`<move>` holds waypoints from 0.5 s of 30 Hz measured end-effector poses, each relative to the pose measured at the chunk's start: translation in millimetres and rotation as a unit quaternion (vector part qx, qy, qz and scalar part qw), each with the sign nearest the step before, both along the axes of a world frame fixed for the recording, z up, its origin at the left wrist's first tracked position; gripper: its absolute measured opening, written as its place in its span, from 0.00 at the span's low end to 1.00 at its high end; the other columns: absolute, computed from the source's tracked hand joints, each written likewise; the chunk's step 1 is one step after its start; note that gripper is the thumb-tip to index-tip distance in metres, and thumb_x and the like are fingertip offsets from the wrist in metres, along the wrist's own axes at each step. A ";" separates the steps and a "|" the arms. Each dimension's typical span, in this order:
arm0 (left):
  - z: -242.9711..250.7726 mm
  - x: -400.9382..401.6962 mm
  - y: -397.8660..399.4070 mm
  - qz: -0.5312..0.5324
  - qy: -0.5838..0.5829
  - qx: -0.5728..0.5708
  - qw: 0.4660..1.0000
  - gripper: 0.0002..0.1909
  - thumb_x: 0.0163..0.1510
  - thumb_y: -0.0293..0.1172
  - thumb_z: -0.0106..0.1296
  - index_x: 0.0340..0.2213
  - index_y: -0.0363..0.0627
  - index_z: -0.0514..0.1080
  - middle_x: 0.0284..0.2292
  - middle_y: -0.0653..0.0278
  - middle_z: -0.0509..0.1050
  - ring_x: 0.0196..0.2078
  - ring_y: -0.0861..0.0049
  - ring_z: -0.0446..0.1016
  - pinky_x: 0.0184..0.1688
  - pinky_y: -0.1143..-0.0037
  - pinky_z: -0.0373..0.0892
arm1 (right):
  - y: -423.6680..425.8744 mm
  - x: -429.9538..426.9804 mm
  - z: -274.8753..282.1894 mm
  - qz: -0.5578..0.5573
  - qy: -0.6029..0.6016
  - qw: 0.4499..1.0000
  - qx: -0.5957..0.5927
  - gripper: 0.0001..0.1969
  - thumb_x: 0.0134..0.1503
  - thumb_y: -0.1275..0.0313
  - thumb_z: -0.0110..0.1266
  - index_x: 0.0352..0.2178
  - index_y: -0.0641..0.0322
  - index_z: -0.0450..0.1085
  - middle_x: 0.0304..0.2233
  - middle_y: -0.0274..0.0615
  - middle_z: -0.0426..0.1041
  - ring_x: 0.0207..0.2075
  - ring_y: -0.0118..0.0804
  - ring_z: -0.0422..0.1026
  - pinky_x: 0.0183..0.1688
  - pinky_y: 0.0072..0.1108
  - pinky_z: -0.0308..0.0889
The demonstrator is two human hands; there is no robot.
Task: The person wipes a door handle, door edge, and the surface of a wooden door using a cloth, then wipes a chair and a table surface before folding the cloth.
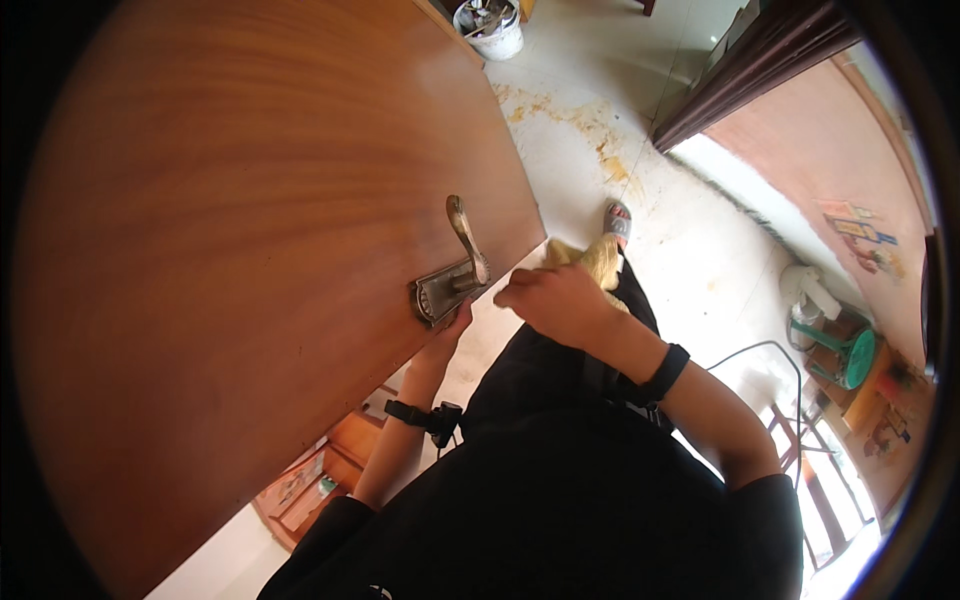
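A brown wooden door [285, 225] fills the left of the head view. Near its edge sits a bronze-coloured lever handle [466, 244] on an ornate backplate [439, 294]. Just below the backplate, my left hand [450, 330] is at the door's edge, its fingers partly hidden behind the door. To the right of the handle and apart from it, my right hand [559, 300] has curled fingers and holds a yellowish cloth [596, 262], which hangs beyond the hand over my leg. Both wrists wear black bands.
A white bucket [499, 34] full of odds and ends stands on the tiled floor at the top. Yellowish stains [600, 150] mark the floor. A dark door frame [757, 71], a green stool [855, 356] and a black cable [780, 349] are at the right.
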State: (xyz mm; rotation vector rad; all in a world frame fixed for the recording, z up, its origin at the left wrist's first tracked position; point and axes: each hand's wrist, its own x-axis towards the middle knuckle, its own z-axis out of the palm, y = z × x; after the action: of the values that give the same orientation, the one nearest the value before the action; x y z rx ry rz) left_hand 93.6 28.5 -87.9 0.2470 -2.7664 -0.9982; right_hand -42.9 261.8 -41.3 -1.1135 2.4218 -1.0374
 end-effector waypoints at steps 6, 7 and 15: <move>40.7 -29.0 18.2 0.021 0.004 0.063 0.998 0.17 0.52 0.29 0.68 0.44 0.37 0.78 0.39 0.61 0.82 0.43 0.70 0.80 0.50 0.70 0.73 | -12.3 -36.1 45.9 -0.195 -0.080 0.970 -0.123 0.09 0.59 0.69 0.56 0.39 0.42 0.80 0.35 0.33 0.77 0.29 0.47 0.77 0.36 0.32 0.75; 44.7 -28.2 18.9 0.030 0.013 0.067 0.997 0.17 0.52 0.29 0.68 0.44 0.37 0.78 0.39 0.61 0.82 0.43 0.70 0.80 0.50 0.70 0.73 | -16.7 -34.2 50.6 -0.185 -0.073 0.973 -0.120 0.09 0.59 0.69 0.56 0.39 0.42 0.80 0.35 0.33 0.77 0.29 0.47 0.77 0.36 0.32 0.75; 62.0 -19.4 11.1 0.035 0.016 -0.016 0.999 0.25 0.50 0.40 0.70 0.46 0.39 0.77 0.42 0.56 0.81 0.43 0.62 0.79 0.49 0.67 0.74 | -21.9 -22.5 65.2 -0.023 0.019 0.999 0.035 0.09 0.55 0.66 0.59 0.38 0.42 0.80 0.36 0.36 0.78 0.41 0.46 0.77 0.40 0.38 0.74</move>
State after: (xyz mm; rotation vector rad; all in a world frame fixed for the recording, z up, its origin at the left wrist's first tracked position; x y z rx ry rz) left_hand 74.2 39.6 -25.9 0.3161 -2.7224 -0.9310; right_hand -65.3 240.0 23.9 -1.0680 2.5041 -0.9458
